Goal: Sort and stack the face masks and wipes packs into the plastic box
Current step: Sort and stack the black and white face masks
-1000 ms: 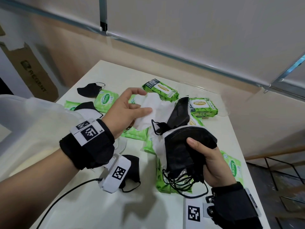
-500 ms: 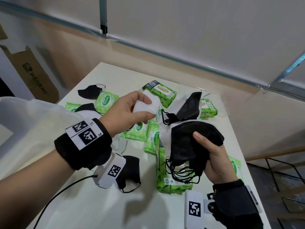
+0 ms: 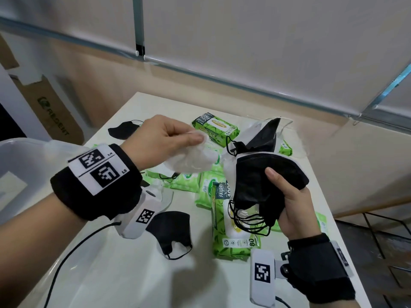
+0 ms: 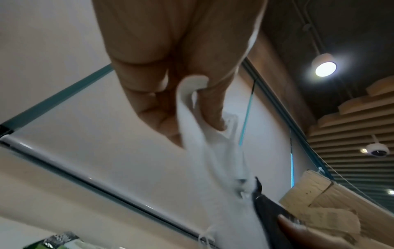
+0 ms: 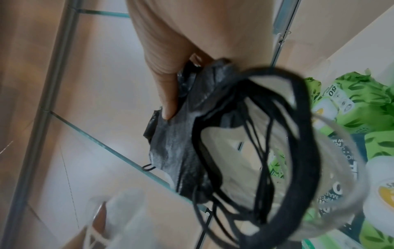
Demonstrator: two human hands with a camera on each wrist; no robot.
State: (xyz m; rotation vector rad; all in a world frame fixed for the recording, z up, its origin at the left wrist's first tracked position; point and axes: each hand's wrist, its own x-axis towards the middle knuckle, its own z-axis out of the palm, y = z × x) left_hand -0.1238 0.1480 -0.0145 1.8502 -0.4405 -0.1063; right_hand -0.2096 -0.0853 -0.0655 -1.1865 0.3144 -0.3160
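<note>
My right hand (image 3: 287,196) grips a bunch of black face masks (image 3: 260,183) above the table, their ear loops hanging down; the right wrist view shows the same masks (image 5: 187,143) under my thumb. My left hand (image 3: 169,138) pinches a white mask (image 3: 193,161) by one end, seen again as the white mask (image 4: 198,128) in the left wrist view. A single black mask (image 3: 264,136) sticks up between the hands. Green wipes packs lie on the table, one (image 3: 235,232) below the masks and one (image 3: 215,127) at the back. The clear plastic box (image 3: 26,161) is at the left.
Two more black masks lie on the white table (image 3: 124,274), one (image 3: 171,230) near my left wrist and one (image 3: 124,130) at the back left. A cardboard box (image 3: 53,112) leans beyond the table's left edge. The table's right edge drops to the floor.
My left hand has closed on the white mask and lifted it up and to the right. The single black mask has tipped upright. My right hand has kept its bunch almost still.
</note>
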